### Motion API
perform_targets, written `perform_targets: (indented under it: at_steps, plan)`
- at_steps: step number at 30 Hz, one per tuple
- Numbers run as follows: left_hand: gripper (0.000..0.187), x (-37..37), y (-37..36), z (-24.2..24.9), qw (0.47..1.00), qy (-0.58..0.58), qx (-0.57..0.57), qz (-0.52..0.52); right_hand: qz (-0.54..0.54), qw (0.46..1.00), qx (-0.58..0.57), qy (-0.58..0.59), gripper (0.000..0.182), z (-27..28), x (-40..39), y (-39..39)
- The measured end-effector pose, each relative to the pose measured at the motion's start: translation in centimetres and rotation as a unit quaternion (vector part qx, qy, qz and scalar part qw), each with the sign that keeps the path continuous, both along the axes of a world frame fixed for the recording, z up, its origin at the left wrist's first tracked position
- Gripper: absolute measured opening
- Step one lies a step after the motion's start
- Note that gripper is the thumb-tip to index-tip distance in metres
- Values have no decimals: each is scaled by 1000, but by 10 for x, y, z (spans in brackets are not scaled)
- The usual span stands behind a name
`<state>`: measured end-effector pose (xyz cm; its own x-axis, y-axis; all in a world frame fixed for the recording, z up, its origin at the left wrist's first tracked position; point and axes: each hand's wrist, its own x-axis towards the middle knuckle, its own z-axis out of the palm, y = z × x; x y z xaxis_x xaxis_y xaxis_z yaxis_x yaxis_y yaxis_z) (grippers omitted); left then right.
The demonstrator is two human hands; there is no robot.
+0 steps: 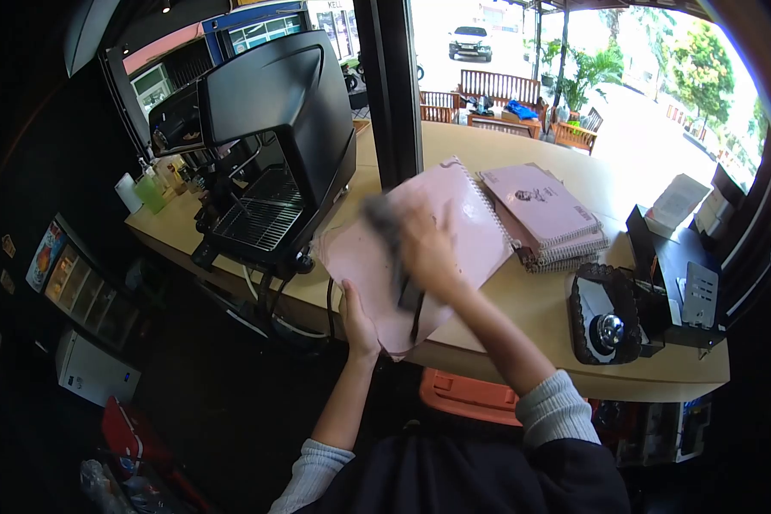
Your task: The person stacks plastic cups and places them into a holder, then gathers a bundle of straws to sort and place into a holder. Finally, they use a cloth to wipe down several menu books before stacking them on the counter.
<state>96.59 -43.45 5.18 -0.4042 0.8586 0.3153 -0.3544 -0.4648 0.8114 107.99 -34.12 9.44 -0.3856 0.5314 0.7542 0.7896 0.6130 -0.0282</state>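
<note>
My left hand (359,325) grips the lower left edge of a pink spiral-bound menu book (474,233), thumb on top of its cover. The book is tilted above the counter, its wire spiral on the right side. Over the cover, my right hand (430,254) is blurred by motion and presses a dark cloth (384,224) against the surface. Part of the cloth hangs down below the hand. Just to the right lies a stack of similar pink spiral-bound menu books (546,206), the top one with a dark printed figure.
A black espresso machine (270,94) stands left on the wooden counter (522,343), beside a dark post (389,94). At right are a silver call bell (608,331) in a dark tray and a black box (672,283). An orange container (467,395) sits below the counter edge.
</note>
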Motion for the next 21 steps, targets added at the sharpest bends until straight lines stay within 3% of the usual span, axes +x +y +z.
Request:
perform_targets:
  at_steps: [2,4,6,7,8,10,12,14,15,16,18,19,21]
  plan:
    - [56,-2,-9,6,999,-27,-4,-25,-84,980,-94,154,45,3,32,49]
    - [58,6,-16,17,998,-31,32,-44,-78,958,-55,269,46,-4,55,74]
    - [57,13,-11,25,999,-28,31,-34,-53,969,-46,235,44,-10,50,61]
    - [56,14,-5,28,999,-25,29,-18,30,958,-108,266,43,-12,46,45]
    - [55,15,1,29,999,-22,25,-3,61,965,-58,249,43,-32,35,35]
    - [53,19,11,32,998,-40,45,-16,134,957,-103,235,45,-57,19,-13]
    - [49,28,12,43,997,49,43,-45,129,935,-211,256,62,-58,6,-58]
    - [48,44,13,36,983,163,83,-32,204,862,-267,379,70,-45,13,-56]
    - [49,55,11,41,970,214,113,-38,349,780,-267,445,74,-32,19,-51]
    - [50,66,7,48,953,263,142,-45,337,747,-288,495,73,-23,30,-60]
    - [48,78,9,57,909,367,197,-26,364,626,-371,582,64,-1,54,-71]
    - [52,82,10,59,888,412,204,-32,349,590,-363,631,51,3,63,-74]
    - [55,87,13,60,865,454,212,-39,307,618,-298,659,37,17,81,-81]
